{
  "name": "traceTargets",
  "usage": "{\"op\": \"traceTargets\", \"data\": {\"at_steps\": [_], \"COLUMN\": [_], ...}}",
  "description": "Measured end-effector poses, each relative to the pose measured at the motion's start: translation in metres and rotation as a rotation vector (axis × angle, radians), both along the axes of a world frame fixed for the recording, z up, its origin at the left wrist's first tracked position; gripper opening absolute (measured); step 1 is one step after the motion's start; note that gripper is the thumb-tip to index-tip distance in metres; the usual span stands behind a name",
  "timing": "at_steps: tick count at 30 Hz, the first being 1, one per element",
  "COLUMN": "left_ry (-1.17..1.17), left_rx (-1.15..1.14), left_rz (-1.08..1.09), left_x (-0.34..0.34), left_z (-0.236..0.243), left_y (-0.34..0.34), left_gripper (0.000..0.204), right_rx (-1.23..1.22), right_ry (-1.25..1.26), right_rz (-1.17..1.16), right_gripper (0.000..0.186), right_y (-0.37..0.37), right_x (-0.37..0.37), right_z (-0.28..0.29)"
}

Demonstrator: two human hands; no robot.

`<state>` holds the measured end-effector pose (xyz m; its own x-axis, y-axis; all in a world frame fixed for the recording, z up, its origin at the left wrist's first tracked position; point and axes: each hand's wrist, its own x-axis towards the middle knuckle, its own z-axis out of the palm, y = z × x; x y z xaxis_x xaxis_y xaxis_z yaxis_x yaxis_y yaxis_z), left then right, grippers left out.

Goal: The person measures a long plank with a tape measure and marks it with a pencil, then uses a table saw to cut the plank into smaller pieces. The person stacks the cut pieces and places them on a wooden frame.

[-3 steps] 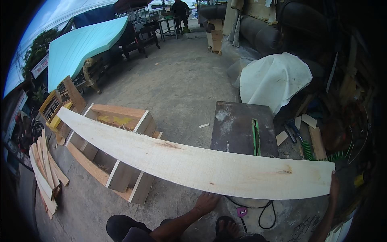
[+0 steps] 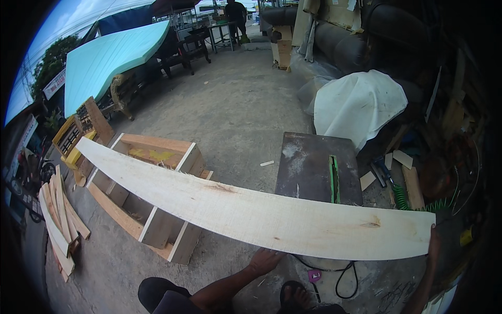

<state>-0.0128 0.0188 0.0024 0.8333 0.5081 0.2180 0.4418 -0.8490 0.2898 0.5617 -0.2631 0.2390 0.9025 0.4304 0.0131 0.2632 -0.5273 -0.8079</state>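
A long pale wooden board (image 2: 308,225), tapering toward the left, spans the view above an open wooden frame (image 2: 157,233) with cross pieces and a dark-topped machine table (image 2: 306,162) with a green-edged slot. My right hand (image 2: 432,240) grips the board's right end. My left hand (image 2: 264,261) is at the board's lower edge, its fingertips partly hidden there. Below the board lie a looped black cable (image 2: 349,277) and a small pink object (image 2: 314,276) on the concrete.
Several curved slats (image 2: 63,220) lie at left, near a yellow chair (image 2: 68,136). A light-blue panel (image 2: 110,57) stands behind. White sheeting (image 2: 358,104), a green coiled hose (image 2: 401,198) and wood offcuts are at right. A person in dark clothes (image 2: 235,18) stands far back.
The view has shifted slightly, so the scene and the board's left end sit a little farther right. Both hands keep their places on the board.
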Motion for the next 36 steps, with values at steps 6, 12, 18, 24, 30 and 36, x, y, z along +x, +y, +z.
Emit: {"op": "traceTargets", "data": {"at_steps": [6,12,18,24,30,36], "left_ry": [-0.072,0.063,-0.111,-0.111,0.008,0.088], "left_rx": [0.019,-0.092,0.086,-0.043,-0.075,-0.091], "left_rz": [-0.067,-0.007,0.068,0.150,0.082,0.060], "left_x": [-0.015,0.006,0.016,0.025,0.011,0.000], "left_z": [0.008,0.029,0.054,0.059,0.081,0.071], "left_y": [0.015,-0.002,-0.026,-0.036,-0.026,-0.020], "left_gripper": [0.050,0.051,0.044,0.048,0.062,0.058], "right_rx": [0.003,-0.036,-0.098,-0.071,0.000,0.039], "right_ry": [-0.003,0.035,-0.053,-0.025,-0.016,-0.021], "right_rz": [-0.029,-0.107,-0.164,-0.215,-0.185,-0.157], "right_gripper": [0.066,0.068,0.067,0.069,0.066,0.065], "right_y": [0.000,0.003,0.024,0.008,0.011,0.013], "right_x": [0.006,-0.028,-0.038,-0.044,-0.048,-0.047], "right_z": [-0.013,0.009,0.022,0.022,0.025,0.026]}}
